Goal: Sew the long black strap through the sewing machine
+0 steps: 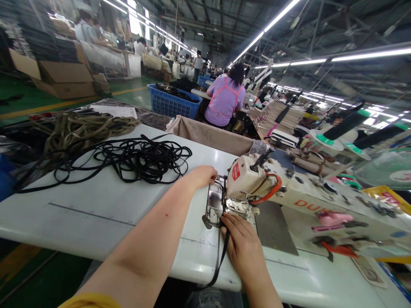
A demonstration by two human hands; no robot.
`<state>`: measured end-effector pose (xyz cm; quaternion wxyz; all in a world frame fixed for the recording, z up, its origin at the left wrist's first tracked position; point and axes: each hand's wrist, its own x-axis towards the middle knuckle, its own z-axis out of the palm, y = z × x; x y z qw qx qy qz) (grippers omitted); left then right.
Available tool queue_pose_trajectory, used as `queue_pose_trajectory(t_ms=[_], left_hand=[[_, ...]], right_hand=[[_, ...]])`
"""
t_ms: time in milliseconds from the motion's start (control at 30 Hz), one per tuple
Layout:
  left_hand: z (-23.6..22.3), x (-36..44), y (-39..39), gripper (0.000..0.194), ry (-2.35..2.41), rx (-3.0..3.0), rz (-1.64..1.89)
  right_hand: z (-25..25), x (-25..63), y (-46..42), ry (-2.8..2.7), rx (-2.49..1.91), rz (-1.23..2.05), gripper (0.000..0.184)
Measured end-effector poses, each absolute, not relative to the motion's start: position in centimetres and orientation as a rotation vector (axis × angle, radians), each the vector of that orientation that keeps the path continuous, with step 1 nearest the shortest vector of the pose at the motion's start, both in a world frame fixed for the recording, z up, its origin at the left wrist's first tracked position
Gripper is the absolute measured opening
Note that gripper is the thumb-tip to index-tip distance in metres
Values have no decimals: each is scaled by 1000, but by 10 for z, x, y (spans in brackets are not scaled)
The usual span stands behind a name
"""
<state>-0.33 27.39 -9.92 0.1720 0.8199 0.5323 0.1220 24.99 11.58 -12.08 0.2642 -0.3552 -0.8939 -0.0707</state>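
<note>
A white sewing machine (244, 177) stands on the pale worktable, its needle area over a metal plate (214, 200). My right hand (240, 237) is at the near side of that plate, fingers pressed together on a black strap (224, 252), whose free end hangs over the table's front edge. Behind the plate, my left hand (205, 174) reaches to the far side of the needle area with its fingers curled in. What those fingertips hold is hidden. Left of my forearm lies a loose heap of black strap (141, 158).
Olive straps (86, 128) are piled at the table's far left. A fabric-lined trough (208, 134) runs along the back edge. Beyond it sit a blue basket (173, 100) and a person in purple (223, 100). Thread cones (345, 124) and a fan (385, 169) stand at right.
</note>
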Motion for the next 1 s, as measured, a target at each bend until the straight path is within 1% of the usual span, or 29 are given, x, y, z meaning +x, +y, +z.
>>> queue_pose_trajectory(t_ms=[133, 367, 533, 833, 1000], left_hand=[[-102, -13, 280, 8, 1690, 2314, 500], [-100, -23, 280, 7, 1895, 2402, 684], [-96, -30, 275, 8, 2043, 2276, 780], [-81, -45, 266, 10, 2249, 2139, 847], [-79, -56, 264, 8, 2274, 1965, 1030]], right_hand=[[-122, 250, 116, -2415, -971, -165, 27], [-123, 251, 115, -2412, -989, -104, 29], [-122, 251, 115, -2426, -999, -119, 29], [-120, 250, 116, -2422, -998, -123, 30], [-118, 247, 113, -2425, -1036, -58, 30]])
